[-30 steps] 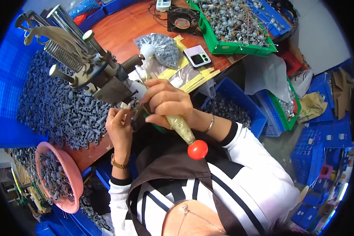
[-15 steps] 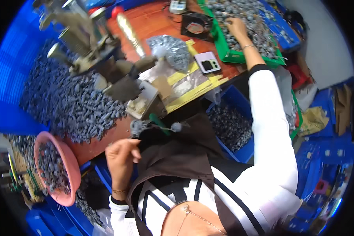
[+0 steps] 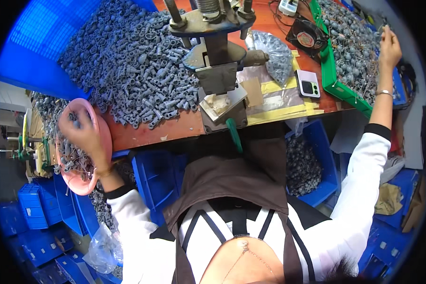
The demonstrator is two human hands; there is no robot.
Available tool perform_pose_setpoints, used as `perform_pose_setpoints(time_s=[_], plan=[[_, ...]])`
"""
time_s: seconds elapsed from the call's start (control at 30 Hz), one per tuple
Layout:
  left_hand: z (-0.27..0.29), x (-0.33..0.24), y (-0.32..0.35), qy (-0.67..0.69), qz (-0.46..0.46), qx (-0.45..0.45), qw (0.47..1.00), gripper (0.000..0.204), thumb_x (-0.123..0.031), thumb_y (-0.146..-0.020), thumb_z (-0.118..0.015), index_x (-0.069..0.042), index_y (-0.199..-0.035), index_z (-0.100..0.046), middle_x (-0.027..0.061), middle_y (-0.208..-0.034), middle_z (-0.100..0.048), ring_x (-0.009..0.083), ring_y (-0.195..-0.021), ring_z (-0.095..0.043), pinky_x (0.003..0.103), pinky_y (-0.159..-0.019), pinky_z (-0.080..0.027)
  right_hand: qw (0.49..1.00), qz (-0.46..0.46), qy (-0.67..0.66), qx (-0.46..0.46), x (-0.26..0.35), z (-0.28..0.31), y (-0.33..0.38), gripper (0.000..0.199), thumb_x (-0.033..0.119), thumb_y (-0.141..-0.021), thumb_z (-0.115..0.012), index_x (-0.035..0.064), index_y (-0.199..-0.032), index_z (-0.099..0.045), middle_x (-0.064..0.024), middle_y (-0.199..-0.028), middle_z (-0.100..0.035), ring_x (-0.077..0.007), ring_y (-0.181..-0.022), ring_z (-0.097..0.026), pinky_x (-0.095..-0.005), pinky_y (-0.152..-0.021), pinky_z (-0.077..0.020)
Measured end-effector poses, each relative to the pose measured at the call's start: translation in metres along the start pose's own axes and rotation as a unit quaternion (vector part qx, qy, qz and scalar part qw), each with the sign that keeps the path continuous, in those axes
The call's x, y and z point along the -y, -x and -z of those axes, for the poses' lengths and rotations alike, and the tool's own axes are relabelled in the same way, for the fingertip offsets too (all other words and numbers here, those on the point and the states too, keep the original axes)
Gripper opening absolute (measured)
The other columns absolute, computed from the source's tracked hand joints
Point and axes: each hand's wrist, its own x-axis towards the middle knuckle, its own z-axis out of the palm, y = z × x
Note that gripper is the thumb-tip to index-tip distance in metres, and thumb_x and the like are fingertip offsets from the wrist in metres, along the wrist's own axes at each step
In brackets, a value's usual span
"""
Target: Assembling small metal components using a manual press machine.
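Observation:
My left hand (image 3: pixel 84 136) is over the pink basin (image 3: pixel 107 142), fingers curled round a small grey plastic part (image 3: pixel 74 119). Grey parts with thin wires (image 3: pixel 73 161) fill the basin below it. At the far right, my right hand (image 3: pixel 389 49) is raised by the outer side of the green tray (image 3: pixel 330 78), fingertips pinched together; what they hold is too small to make out. Rounded grey parts with wire-like stems (image 3: pixel 350 49) are heaped in that tray. Between my hands stands a metal press (image 3: pixel 217 71) with a small white block (image 3: pixel 216 103) under its head.
A large heap of grey plastic fittings (image 3: pixel 142 66) covers the table's left side, against a blue crate (image 3: pixel 42 52). Right of the press are a bag of parts (image 3: pixel 274 57), a phone (image 3: pixel 308 84) and a small fan (image 3: pixel 308 35). A blue bin (image 3: pixel 324 161) sits below the table edge.
My left hand has moved left from beside the press to the pink basin. My right hand has moved across the green tray to its outer side. The view has turned.

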Motion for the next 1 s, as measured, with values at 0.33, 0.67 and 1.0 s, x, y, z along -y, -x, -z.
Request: perform_pose_setpoints(time_s=[0.33,0.67,1.0], plan=[[-0.141,-0.123,0.009,-0.101,-0.194,0.276,0.936,0.027,-0.022,-0.079,-0.066,-0.009,-0.103,-0.065,0.0098,-0.098,-0.066,0.0284,-0.093,-0.06,0.039,-0.08,-0.046,0.935,-0.126,-0.097,0.317,0.14,0.042,0.114,0.024,0.015,-0.093,-0.057,0.0026,-0.112,-0.053,-0.0022,-0.077,-0.059,-0.002,-0.057,-0.049,-0.0123,-0.049,-0.0355],[-0.147,-0.095,0.015,0.124,-0.182,0.249,0.943,0.018,-0.008,-0.078,-0.059,-0.008,-0.094,-0.068,0.0112,-0.091,-0.066,0.0297,-0.086,-0.059,0.04,-0.076,-0.046,0.614,-0.278,-0.582,0.455,0.196,0.035,0.264,0.013,-0.006,-0.088,-0.048,-0.0098,-0.092,-0.06,-0.023,-0.077,-0.062,-0.0258,-0.058,-0.064,-0.0275,-0.045,-0.0511],[-0.103,-0.113,0.026,0.458,0.162,0.278,0.829,0.02,0.0,-0.085,-0.052,0.002,-0.102,-0.063,0.0159,-0.103,-0.066,0.0224,-0.093,-0.066,0.03,-0.077,-0.054,0.678,-0.156,-0.4,0.597,0.203,0.02,0.272,0.007,-0.001,-0.076,-0.068,-0.004,-0.082,-0.07,-0.0127,-0.072,-0.066,-0.0157,-0.06,-0.063,-0.0209,-0.049,-0.0449]])
